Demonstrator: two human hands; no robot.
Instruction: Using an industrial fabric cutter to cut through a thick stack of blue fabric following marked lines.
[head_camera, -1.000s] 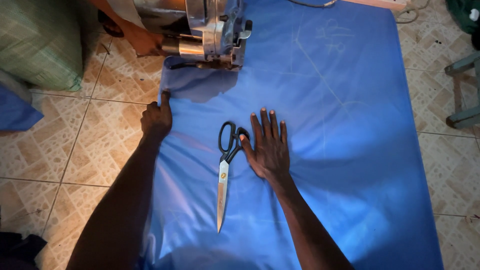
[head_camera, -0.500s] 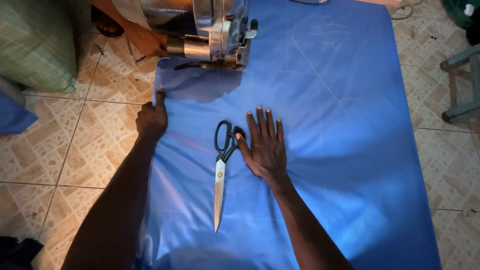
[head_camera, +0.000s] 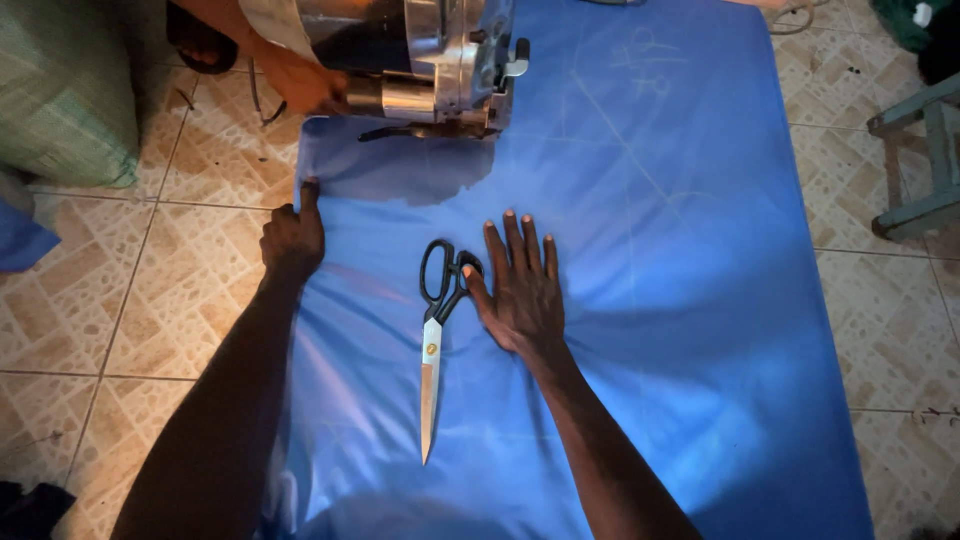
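Note:
A stack of blue fabric lies spread on the tiled floor. My right hand rests flat on it, fingers apart, with the thumb touching the black handles of a pair of large scissors. The scissors lie shut, blade pointing toward me. My left hand is curled over the fabric's left edge, gripping it. At the far end a metal fabric-cutting machine stands on the cloth, with another person's hand on it.
Beige patterned floor tiles surround the fabric. A green woven sack sits at upper left. A blue-grey stool leg stands at the right. Faint chalk lines mark the cloth near the top.
Both my hands and the scissors stay in place on the fabric. The view has shifted slightly, so the cutting machine sits a little higher in the frame.

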